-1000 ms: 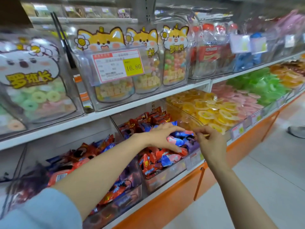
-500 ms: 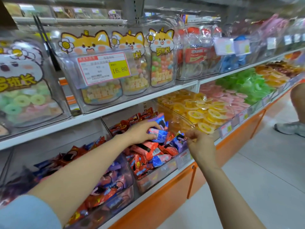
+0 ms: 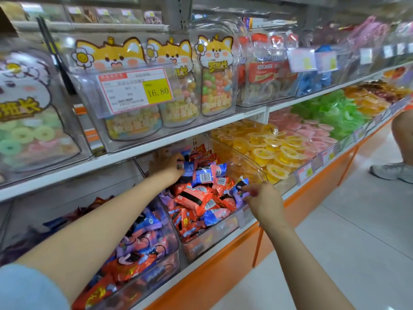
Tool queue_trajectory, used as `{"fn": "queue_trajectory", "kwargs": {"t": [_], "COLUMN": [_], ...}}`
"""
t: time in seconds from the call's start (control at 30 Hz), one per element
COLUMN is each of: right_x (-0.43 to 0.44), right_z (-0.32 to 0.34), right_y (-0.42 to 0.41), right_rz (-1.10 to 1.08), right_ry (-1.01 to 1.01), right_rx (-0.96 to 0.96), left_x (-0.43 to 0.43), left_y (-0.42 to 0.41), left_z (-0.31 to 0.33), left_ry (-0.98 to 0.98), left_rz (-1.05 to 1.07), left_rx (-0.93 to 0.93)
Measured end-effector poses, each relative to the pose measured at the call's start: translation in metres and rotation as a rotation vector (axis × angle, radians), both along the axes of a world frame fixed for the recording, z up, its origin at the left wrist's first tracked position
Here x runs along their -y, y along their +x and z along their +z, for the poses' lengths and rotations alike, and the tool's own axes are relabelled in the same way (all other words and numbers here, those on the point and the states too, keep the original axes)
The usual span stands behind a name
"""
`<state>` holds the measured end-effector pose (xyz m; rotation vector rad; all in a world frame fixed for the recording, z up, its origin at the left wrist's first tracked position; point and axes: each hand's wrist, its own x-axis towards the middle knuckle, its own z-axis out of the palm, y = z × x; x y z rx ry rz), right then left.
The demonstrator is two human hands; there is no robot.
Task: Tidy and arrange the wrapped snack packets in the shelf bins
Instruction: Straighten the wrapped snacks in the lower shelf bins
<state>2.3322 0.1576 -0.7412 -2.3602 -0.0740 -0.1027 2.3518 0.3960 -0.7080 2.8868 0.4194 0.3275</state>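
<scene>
1. Fingers of L hand (image 3: 166, 167): curled round a blue packet (image 3: 186, 170) at the back of the pile, just under the upper shelf board. Back of hand faces the camera, so fingertips are mostly hidden behind the wrapper.
2. Fingers of R hand (image 3: 263, 201): thumb + forefinger pinch a purple packet (image 3: 239, 185) by its lower edge, at the front-right corner of the same bin. Other fingers are loosely bent.
3. Snack packets (image 3: 201, 199): red, blue + pink wrappers heaped in the middle clear bin (image 3: 207, 240) on the lower shelf. Heap is higher toward the back, w/ several barcodes facing up.
4. Left clear bin (image 3: 161, 271): just beside the middle one, filled w/ purple, red + blue packets. L forearm passes over it.
5. Light-blue sleeve (image 3: 29, 289): bottom-left corner, on the L arm. R forearm is bare.
6. Right of the middle bin, same shelf: yellow jelly cups (image 3: 268, 151) in a clear bin right alongside, then pink jelly cups (image 3: 312, 135), then green jelly cups (image 3: 328, 110).
7. Upper shelf: clear jars w/ fox stickers (image 3: 215, 79) holding pastel sweets. A price tag (image 3: 136, 90) reading 16.80 hangs on the front of one.
8. Below: orange shelf base (image 3: 201, 276), pale tiled floor (image 3: 335, 242).
9. Far right: another person's leg + grey sneaker (image 3: 391, 172) on the floor.
</scene>
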Motion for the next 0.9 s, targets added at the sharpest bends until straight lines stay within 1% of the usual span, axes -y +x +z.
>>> {"fn": "queue_trajectory", "kwargs": {"t": [0.07, 0.1, 0.13, 0.2, 0.23, 0.27, 0.33, 0.4, 0.47, 0.53, 0.57, 0.6, 0.63, 0.67, 0.7, 0.73, 0.77, 0.83, 0.9], "right_x": [-0.001, -0.001, -0.002, -0.002, -0.001, 0.000, 0.003, 0.005, 0.007, 0.006, 0.006, 0.005, 0.004, 0.003, 0.002, 0.000, -0.002, -0.004, -0.006], "right_z": [0.000, 0.001, 0.002, 0.004, 0.005, 0.007, 0.010, 0.011, 0.012, 0.013, 0.013, 0.015, 0.017, 0.019, 0.021, 0.024, 0.026, 0.026, 0.027], "right_y": [-0.001, -0.001, -0.001, 0.000, 0.001, 0.001, 0.001, 0.002, 0.003, 0.003, 0.004, 0.003, 0.001, 0.000, -0.003, -0.005, -0.007, -0.008, -0.009], "right_rz": [-0.021, -0.038, -0.060, -0.113, -0.139, -0.161, -0.188, -0.201, -0.203, -0.201, -0.196, -0.183, -0.159, -0.121, -0.077, -0.030, 0.014, 0.073, 0.102], "right_ry": [0.052, 0.076, 0.095, 0.138, 0.183, 0.235, 0.294, 0.313, 0.333, 0.349, 0.375, 0.424, 0.496, 0.575, 0.649, 0.707, 0.743, 0.770, 0.777], "right_rx": [0.036, 0.053, 0.075, 0.136, 0.162, 0.187, 0.237, 0.264, 0.269, 0.267, 0.266, 0.263, 0.251, 0.235, 0.216, 0.193, 0.174, 0.143, 0.113], "left_x": [0.008, 0.014, 0.020, 0.032, 0.038, 0.043, 0.045, 0.042, 0.040, 0.043, 0.044, 0.047, 0.051, 0.056, 0.061, 0.067, 0.072, 0.078, 0.076], "left_y": [-0.003, -0.004, -0.004, -0.004, -0.004, -0.005, -0.005, -0.007, -0.008, -0.009, -0.008, -0.008, -0.008, -0.009, -0.007, -0.008, -0.007, -0.007, -0.003], "left_z": [0.001, 0.002, 0.004, 0.007, 0.008, 0.009, 0.007, 0.007, 0.013, 0.019, 0.020, 0.021, 0.022, 0.024, 0.026, 0.029, 0.031, 0.030, 0.024], "left_ry": [0.142, 0.157, 0.126, 0.033, 0.035, 0.086, 0.265, 0.384, 0.443, 0.417, 0.341, 0.222, 0.052, -0.162, -0.389, -0.580, -0.708, -0.884, -1.048], "left_rz": [-0.071, -0.167, -0.292, -0.550, -0.633, -0.675, -0.688, -0.685, -0.672, -0.665, -0.664, -0.655, -0.636, -0.600, -0.553, -0.501, -0.457, -0.416, -0.391], "left_rx": [0.047, 0.076, 0.076, -0.024, -0.125, -0.239, -0.417, -0.474, -0.511, -0.485, -0.414, -0.315, -0.214, -0.154, -0.145, -0.179, -0.230, -0.295, -0.234]}}
